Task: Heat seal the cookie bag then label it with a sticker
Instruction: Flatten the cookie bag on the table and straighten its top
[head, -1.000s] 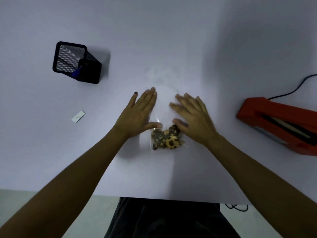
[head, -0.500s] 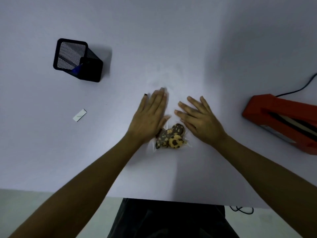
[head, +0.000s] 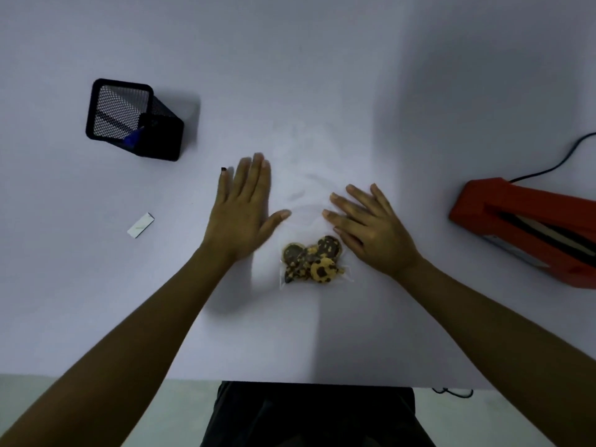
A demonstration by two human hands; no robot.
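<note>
A clear plastic cookie bag [head: 303, 195] lies flat on the white table, its open end pointing away from me. Several chocolate-chip cookies [head: 311, 259] are bunched at its near end. My left hand [head: 240, 209] rests flat, fingers together, just left of the bag, thumb reaching toward it. My right hand [head: 371, 227] lies flat on the bag's right side beside the cookies. Neither hand grips anything. A red heat sealer [head: 529, 227] sits at the right edge. A small white sticker [head: 140, 225] lies to the left.
A black mesh pen holder [head: 132, 117] stands at the back left with a blue pen inside. The sealer's black cord [head: 561, 159] runs off to the right. The table's near edge [head: 290, 380] is close to my body.
My left hand has slid left off the bag, uncovering the cookies. My right hand stays flat by the bag's right side.
</note>
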